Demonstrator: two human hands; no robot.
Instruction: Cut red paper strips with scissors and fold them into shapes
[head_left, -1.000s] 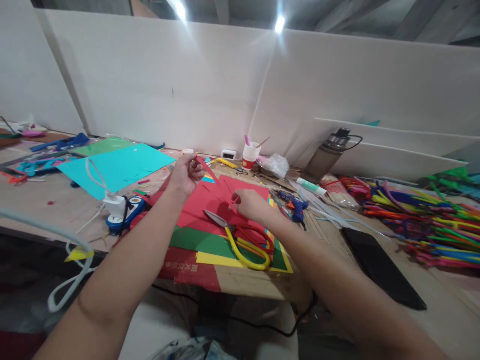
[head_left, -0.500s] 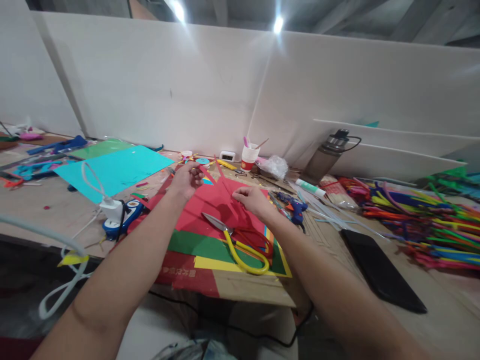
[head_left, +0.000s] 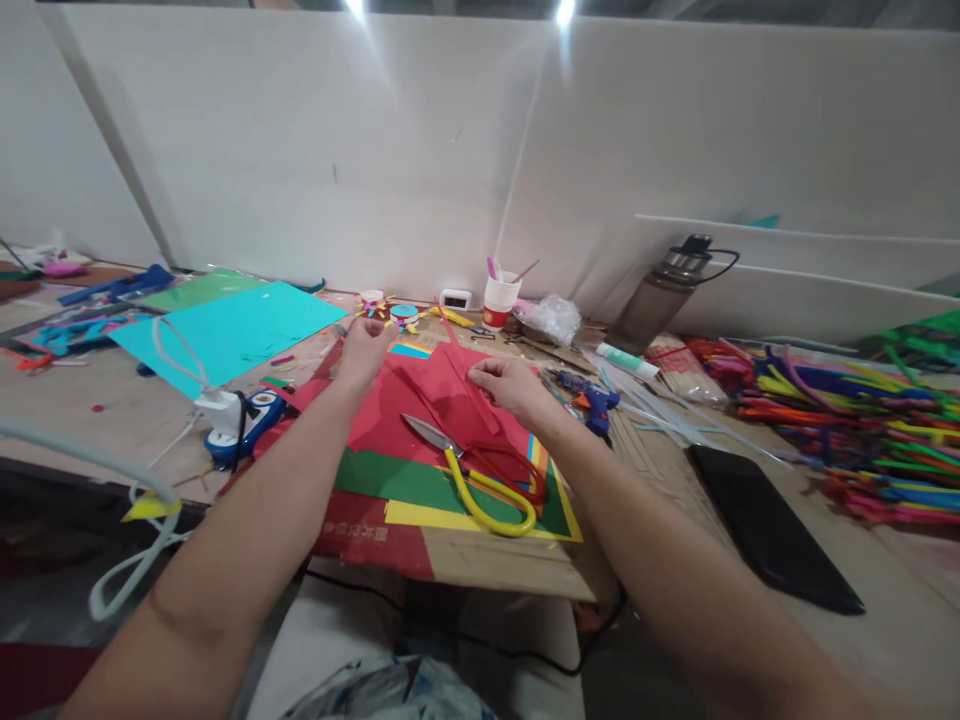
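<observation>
Pinches a red strip (head_left: 456,352) between the thumb and fingertips of the right hand (head_left: 501,388), slanting it over the red sheet (head_left: 450,400). Bends the fingers of the left hand (head_left: 365,350) near the sheet's far left part; cannot tell how open, or whether gripping anything. Brings both forearms in from the near side, spread wide apart, converging toward the hands.

Leaves a gap between the hands, over red paper. Is crowded just nearer than the right hand by scissors (head_left: 450,448), with the cardboard's (head_left: 510,570) near edge beyond them toward the body. To the right of that hand, comes close to a glue gun (head_left: 596,405). Past both hands, runs into a paper cup (head_left: 499,300), then the white wall (head_left: 420,150). Left of the left hand, gets flatter room over a cyan sheet (head_left: 232,335) on the tabletop (head_left: 67,410).
</observation>
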